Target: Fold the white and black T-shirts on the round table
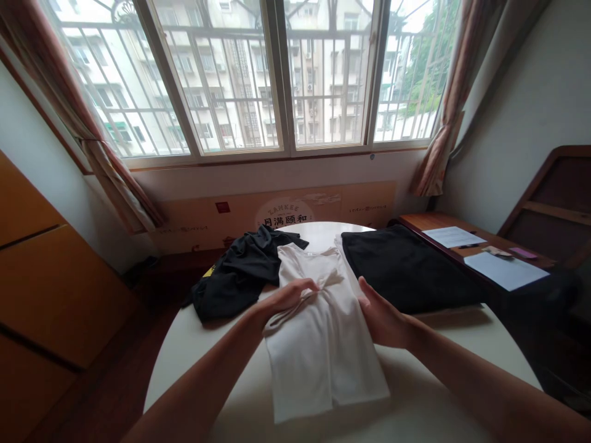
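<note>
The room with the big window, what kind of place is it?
Probably a room in someone's home: curtains hang beside the big window, and a white garment is held at a round table.

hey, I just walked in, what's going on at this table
A person has both hands on a white garment at a white table. The left hand pinches bunched cloth; the right hand is at the opposite edge, its grip unclear. A rumpled black garment lies to the left, a flatter black cloth to the right.
</note>
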### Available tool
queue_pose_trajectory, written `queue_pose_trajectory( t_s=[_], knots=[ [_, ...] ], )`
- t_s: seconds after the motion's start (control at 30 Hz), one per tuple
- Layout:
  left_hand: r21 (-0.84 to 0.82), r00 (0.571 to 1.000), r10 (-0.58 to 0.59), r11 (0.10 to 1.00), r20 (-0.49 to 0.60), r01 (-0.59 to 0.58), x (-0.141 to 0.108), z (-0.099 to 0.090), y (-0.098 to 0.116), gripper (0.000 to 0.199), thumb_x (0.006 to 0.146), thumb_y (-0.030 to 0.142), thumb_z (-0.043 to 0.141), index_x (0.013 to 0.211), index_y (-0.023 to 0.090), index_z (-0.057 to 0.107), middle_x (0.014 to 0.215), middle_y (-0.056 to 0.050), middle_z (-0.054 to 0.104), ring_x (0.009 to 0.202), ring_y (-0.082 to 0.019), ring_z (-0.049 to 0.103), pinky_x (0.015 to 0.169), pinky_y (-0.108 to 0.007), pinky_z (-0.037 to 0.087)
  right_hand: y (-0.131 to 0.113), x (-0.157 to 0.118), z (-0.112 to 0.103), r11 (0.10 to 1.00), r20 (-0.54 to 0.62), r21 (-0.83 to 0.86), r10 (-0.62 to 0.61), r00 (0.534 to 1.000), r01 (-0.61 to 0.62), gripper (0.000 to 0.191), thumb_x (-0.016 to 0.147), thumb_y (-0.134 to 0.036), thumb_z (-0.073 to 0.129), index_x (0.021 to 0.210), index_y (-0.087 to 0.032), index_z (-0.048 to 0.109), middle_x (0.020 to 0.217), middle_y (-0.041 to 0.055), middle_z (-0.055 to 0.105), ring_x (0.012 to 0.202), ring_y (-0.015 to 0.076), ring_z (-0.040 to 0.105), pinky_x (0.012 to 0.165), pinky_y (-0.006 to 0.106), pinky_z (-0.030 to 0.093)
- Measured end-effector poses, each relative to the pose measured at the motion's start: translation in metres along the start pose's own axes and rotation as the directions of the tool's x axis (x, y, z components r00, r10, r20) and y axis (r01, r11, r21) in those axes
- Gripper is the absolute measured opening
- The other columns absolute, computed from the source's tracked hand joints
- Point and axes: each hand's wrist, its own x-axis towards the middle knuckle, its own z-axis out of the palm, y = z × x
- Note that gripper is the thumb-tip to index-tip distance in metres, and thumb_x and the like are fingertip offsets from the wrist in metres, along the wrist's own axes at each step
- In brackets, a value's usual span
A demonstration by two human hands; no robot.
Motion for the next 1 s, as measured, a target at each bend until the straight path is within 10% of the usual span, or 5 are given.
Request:
queue_pose_trajectory(
  t_s=[0.33, 0.6, 0.73, 1.0],
  knots=[
    [0.712, 0.993, -0.115, 0.699, 0.028, 0.061, 0.008, -0.067, -0.020, 0.022, 0.071, 0.038, 0.071, 0.076, 0.018, 0.063, 0.069, 0.001, 0.057, 0.063, -0.015, 0.047, 0.055, -0.027, 0.030, 0.012, 0.014, -0.008, 0.995, -0.285, -0.081, -0.086, 0.955, 0.065, 0.030, 0.067, -0.015, 0.079, 0.096, -0.017, 0.074, 0.086, 0.0027, 0.075, 0.073, 0.0158, 0.067, 0.069, 0.025, 0.053],
    [0.435, 0.970, 0.117, 0.877, 0.214, -0.202, 0.017, -0.059, -0.021, 0.025, 0.080, 0.040, 0.065, 0.075, 0.019, 0.052, 0.071, 0.003, 0.048, 0.064, -0.012, 0.042, 0.058, -0.025, 0.031, 0.004, 0.011, 0.001, 0.999, -0.267, 0.028, 0.042, 0.963, -0.035, 0.042, 0.083, -0.045, 0.082, 0.113, -0.016, 0.075, 0.104, 0.0105, 0.079, 0.092, 0.0241, 0.074, 0.086, 0.034, 0.058],
    [0.402, 0.952, 0.125, 0.885, 0.278, -0.233, 0.017, -0.061, -0.021, 0.039, 0.079, 0.053, 0.073, 0.081, 0.017, 0.060, 0.074, 0.002, 0.052, 0.066, -0.012, 0.044, 0.058, -0.024, 0.032, 0.012, 0.018, -0.005, 0.977, -0.371, -0.198, -0.152, 0.916, 0.082, 0.053, 0.073, -0.039, 0.091, 0.118, -0.016, 0.075, 0.110, 0.0108, 0.079, 0.100, 0.0267, 0.073, 0.090, 0.035, 0.055],
    [0.326, 0.964, 0.245, 0.907, 0.106, -0.266, 0.041, -0.068, -0.013, 0.042, 0.074, 0.053, 0.074, 0.090, 0.015, 0.068, 0.068, 0.002, 0.057, 0.060, -0.011, 0.044, 0.055, -0.022, 0.030, -0.015, 0.036, -0.017, 0.951, -0.370, -0.251, -0.268, 0.890, 0.182, 0.044, 0.071, -0.039, 0.087, 0.107, -0.016, 0.078, 0.103, 0.0109, 0.080, 0.086, 0.0248, 0.073, 0.080, 0.034, 0.055]
  ],
)
